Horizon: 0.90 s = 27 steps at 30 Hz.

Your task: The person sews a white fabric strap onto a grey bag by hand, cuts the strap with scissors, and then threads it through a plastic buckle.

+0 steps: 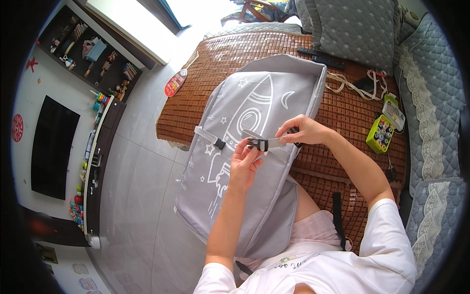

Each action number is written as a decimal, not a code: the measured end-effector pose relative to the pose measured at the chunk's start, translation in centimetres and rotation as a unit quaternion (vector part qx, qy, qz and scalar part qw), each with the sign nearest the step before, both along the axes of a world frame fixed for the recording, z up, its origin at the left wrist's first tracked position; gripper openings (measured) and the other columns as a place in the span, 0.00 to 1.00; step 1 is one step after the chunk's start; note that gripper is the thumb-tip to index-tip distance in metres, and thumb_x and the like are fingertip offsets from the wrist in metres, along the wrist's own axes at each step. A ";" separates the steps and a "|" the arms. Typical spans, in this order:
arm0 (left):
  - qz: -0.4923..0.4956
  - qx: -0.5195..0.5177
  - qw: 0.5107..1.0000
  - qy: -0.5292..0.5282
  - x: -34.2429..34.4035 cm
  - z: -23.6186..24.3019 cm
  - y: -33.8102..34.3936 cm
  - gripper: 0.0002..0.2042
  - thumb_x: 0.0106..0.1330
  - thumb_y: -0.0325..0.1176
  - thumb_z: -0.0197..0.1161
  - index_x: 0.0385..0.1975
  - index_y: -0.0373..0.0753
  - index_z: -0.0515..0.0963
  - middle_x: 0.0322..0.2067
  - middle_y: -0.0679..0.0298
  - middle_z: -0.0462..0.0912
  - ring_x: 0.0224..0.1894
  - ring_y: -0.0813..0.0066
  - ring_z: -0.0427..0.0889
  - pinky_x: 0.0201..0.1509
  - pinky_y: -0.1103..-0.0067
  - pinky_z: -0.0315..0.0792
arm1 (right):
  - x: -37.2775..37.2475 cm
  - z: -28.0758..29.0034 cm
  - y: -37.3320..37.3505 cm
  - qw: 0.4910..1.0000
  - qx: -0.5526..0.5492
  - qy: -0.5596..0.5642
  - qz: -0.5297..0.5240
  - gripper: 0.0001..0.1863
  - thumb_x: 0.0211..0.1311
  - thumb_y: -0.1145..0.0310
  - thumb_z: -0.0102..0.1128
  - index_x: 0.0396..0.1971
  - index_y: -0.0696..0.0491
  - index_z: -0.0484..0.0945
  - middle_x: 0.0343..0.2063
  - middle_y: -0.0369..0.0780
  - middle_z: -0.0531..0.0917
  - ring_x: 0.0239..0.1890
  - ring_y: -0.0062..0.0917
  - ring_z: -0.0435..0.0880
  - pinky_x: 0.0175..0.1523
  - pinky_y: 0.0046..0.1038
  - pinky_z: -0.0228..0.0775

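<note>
Gripping a black buckle and its pale strap above your grey bag

Nearest you, the lower edge cuts off your white shirt (382,240), and folds break up its print. The grey bag (269,181) lies over your lap and onto the brown mat (225,54), hiding much of your legs. Its broad panel looks smooth and fairly flat, bordered by a raised seam and printed in white with a rocket, stars and a crescent moon; your left forearm and hands cover part of the rocket. The fingers of your left hand (242,166) grasp the black buckle (258,144), covering enough of it that you cannot tell whether its halves are joined. Your right hand (304,131) pinches the pale strap (275,142); a dark piece (293,131) shows at those fingers, too covered to identify. Left of your hands, a second strap (205,133) with another black buckle (220,145) rests on the panel.

Off to your right, an open green box (372,141) of small spools sits on the mat, near a tangled white cord (357,90). Farther off, a quilted cushion (352,34) is cropped by the upper edge. Across the floor, the small things on the dark shelf (63,39) are hard to make out.
</note>
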State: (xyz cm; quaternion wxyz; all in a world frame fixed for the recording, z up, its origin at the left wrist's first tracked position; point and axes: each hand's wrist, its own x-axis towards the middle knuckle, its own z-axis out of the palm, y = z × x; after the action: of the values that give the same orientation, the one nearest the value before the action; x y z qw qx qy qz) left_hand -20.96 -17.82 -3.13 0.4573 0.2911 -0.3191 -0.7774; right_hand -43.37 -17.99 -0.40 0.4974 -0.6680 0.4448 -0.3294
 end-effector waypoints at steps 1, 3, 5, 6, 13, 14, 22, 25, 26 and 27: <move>0.001 0.001 1.000 -0.001 0.0 0.0 0.0 0.13 0.57 0.24 0.55 0.42 0.44 0.68 0.34 0.68 0.75 0.34 0.79 0.77 0.29 0.86 0.72 | 0.0 0.0 0.0 1.000 0.000 0.000 0.000 0.09 0.47 0.69 0.61 0.30 0.55 0.79 0.24 0.33 0.79 0.29 0.14 0.72 0.36 0.18 0.64; -0.005 -0.003 1.000 0.004 0.2 -0.4 -0.1 0.13 0.58 0.24 0.53 0.42 0.45 0.68 0.35 0.68 0.75 0.35 0.78 0.77 0.29 0.85 0.71 | -0.1 -0.2 0.0 1.000 -0.004 0.003 0.001 0.09 0.48 0.69 0.61 0.30 0.55 0.78 0.24 0.33 0.79 0.29 0.14 0.72 0.36 0.18 0.64; -0.011 -0.007 1.000 0.010 0.3 -0.5 -0.2 0.12 0.59 0.24 0.52 0.42 0.46 0.69 0.36 0.67 0.75 0.36 0.78 0.77 0.29 0.84 0.70 | -0.2 -0.4 0.0 1.000 -0.009 0.005 -0.002 0.09 0.48 0.69 0.61 0.30 0.56 0.78 0.24 0.33 0.79 0.29 0.14 0.72 0.37 0.18 0.64; -0.019 0.009 0.999 0.039 0.4 -0.5 -0.2 0.13 0.58 0.23 0.52 0.42 0.44 0.68 0.35 0.67 0.74 0.35 0.78 0.77 0.29 0.84 0.70 | -0.2 -0.5 0.0 1.000 -0.015 0.006 -0.005 0.09 0.48 0.69 0.61 0.30 0.56 0.78 0.25 0.34 0.79 0.30 0.15 0.72 0.37 0.18 0.64; -0.120 0.038 0.977 0.175 1.6 -1.2 -0.5 0.14 0.57 0.23 0.49 0.43 0.41 0.67 0.34 0.64 0.74 0.33 0.75 0.76 0.32 0.81 0.71 | -0.1 0.0 0.2 1.000 -0.011 -0.012 -0.004 0.10 0.49 0.68 0.61 0.30 0.57 0.78 0.26 0.34 0.79 0.31 0.15 0.73 0.40 0.18 0.65; -0.119 0.039 0.977 0.174 1.7 -1.1 -0.5 0.14 0.57 0.23 0.49 0.43 0.41 0.67 0.34 0.64 0.74 0.33 0.75 0.76 0.32 0.81 0.71 | -0.1 0.0 0.2 1.000 -0.008 -0.014 -0.003 0.10 0.49 0.68 0.60 0.30 0.57 0.78 0.26 0.34 0.79 0.32 0.15 0.73 0.40 0.18 0.65; -0.095 0.025 0.994 -0.036 4.2 -1.9 0.0 0.12 0.56 0.24 0.49 0.41 0.39 0.68 0.29 0.67 0.76 0.31 0.79 0.76 0.35 0.81 0.72 | -0.8 -0.9 0.5 0.999 0.012 -0.044 -0.023 0.10 0.51 0.66 0.59 0.30 0.57 0.78 0.25 0.33 0.78 0.30 0.13 0.73 0.37 0.17 0.65; -0.045 0.042 0.975 -0.214 4.3 -2.1 0.9 0.10 0.56 0.25 0.51 0.39 0.38 0.69 0.29 0.67 0.76 0.31 0.79 0.77 0.36 0.83 0.72 | -1.4 -1.5 1.0 0.997 0.027 -0.066 -0.037 0.11 0.52 0.68 0.57 0.35 0.57 0.76 0.28 0.32 0.78 0.30 0.13 0.73 0.37 0.17 0.65; -0.045 0.048 0.975 -0.213 4.4 -2.6 1.1 0.10 0.56 0.25 0.51 0.39 0.38 0.69 0.29 0.67 0.76 0.31 0.79 0.77 0.36 0.83 0.72 | -1.7 -1.6 1.3 0.997 0.025 -0.060 -0.042 0.11 0.53 0.69 0.56 0.36 0.57 0.76 0.28 0.32 0.77 0.30 0.14 0.73 0.37 0.17 0.65; -0.043 0.052 0.970 -0.235 4.7 -2.7 1.0 0.11 0.56 0.25 0.51 0.39 0.38 0.69 0.30 0.66 0.76 0.31 0.79 0.77 0.37 0.83 0.72 | -1.8 -1.6 1.4 0.997 0.026 -0.062 -0.038 0.11 0.53 0.69 0.56 0.36 0.57 0.76 0.28 0.32 0.77 0.30 0.14 0.73 0.37 0.17 0.65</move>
State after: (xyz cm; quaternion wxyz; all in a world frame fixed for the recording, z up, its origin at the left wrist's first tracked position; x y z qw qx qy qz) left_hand -16.29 -16.81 -5.86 0.3200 0.4747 -0.3889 -0.7218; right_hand -45.15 -16.56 -2.02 0.5281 -0.6160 0.4466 -0.3771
